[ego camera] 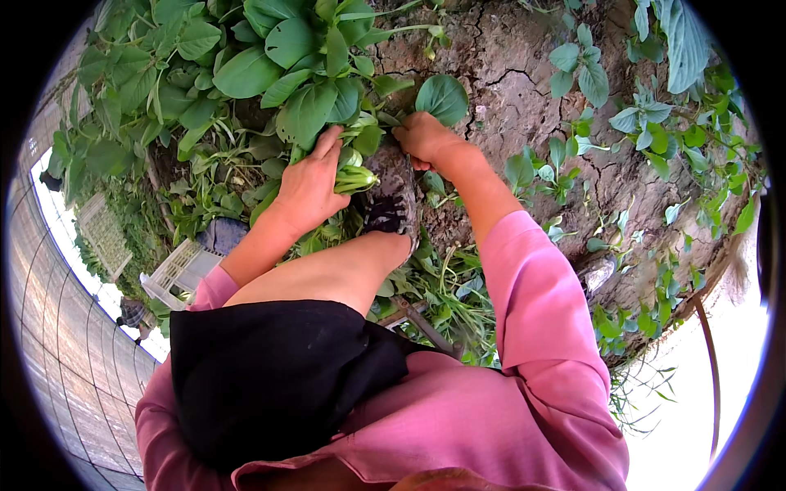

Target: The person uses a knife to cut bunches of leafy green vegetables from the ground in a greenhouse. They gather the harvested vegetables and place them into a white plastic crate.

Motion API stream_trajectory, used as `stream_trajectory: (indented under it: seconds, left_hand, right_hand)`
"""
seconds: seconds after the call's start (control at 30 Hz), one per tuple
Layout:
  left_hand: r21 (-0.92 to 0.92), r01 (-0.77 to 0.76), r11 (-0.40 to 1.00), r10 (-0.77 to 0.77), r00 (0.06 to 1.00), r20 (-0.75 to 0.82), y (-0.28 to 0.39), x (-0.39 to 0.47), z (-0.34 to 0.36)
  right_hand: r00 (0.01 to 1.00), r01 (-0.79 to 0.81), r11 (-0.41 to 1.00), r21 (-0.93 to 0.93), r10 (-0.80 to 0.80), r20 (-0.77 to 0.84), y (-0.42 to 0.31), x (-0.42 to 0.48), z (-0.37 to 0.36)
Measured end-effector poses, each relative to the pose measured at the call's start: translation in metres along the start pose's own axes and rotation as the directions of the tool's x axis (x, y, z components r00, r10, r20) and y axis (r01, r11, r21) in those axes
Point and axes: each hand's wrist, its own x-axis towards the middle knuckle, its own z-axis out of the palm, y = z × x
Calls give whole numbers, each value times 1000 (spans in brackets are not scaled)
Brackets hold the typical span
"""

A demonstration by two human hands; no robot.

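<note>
My left hand [312, 184] lies with its fingers on leafy green stalks, beside a pale-based bunch of leafy greens [356, 178]. Whether it grips them is hard to tell. My right hand [425, 140] is closed around the stem of a broad green leaf [442, 100], just above my shoe. Large-leaved green plants [295, 46] grow at the upper left, some leaves with small holes. The palm side of both hands is hidden.
My laced shoe [390, 190] stands between my hands. Cracked soil [509, 80] with small seedlings stretches to the right. A white plastic crate [184, 270] lies at the left, and cut stems and leaves [454, 294] litter the ground near a wooden piece [424, 322]. A person [132, 313] is at the far left.
</note>
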Motion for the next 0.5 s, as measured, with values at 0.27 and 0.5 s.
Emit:
stream_trajectory:
  seconds: [0.27,0.5]
  left_hand:
    - [-72,13,997,-15,1000,-20,-4,2,-1]
    - [-281,17,959,-11,1000,23,9,10,-27]
  right_hand:
    - [877,237,843,-483,-399,-268,27,15,16]
    - [958,148,935,323,-55,-280,35,-42,15]
